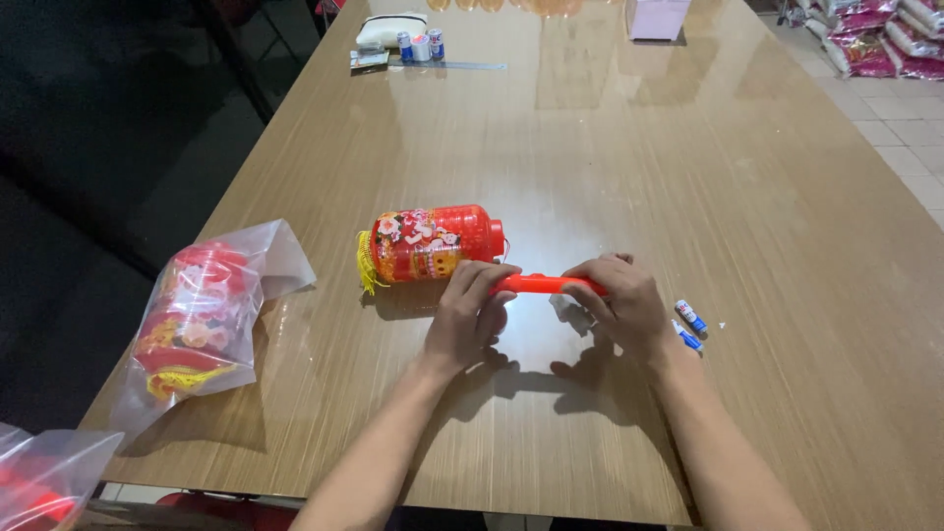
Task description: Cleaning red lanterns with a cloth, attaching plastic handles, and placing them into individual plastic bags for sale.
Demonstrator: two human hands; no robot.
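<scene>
Both hands grip a short orange-red plastic stick (539, 284) held level just above the wooden table (708, 197). My left hand (470, 313) closes on its left end, and my right hand (618, 300) closes on its right end. Right behind the stick lies a red cylindrical lantern (433, 242) on its side, with flower decorations and a yellow fringe at its left end. Two small blue-and-white batteries (689, 324) lie on the table just right of my right hand.
A clear plastic bag with red lantern parts (197, 320) lies at the table's left edge, another bag (44, 482) at bottom left. At the far end sit small bottles (420, 45), a white pouch (389, 28), a metal ruler and a pink box (657, 18).
</scene>
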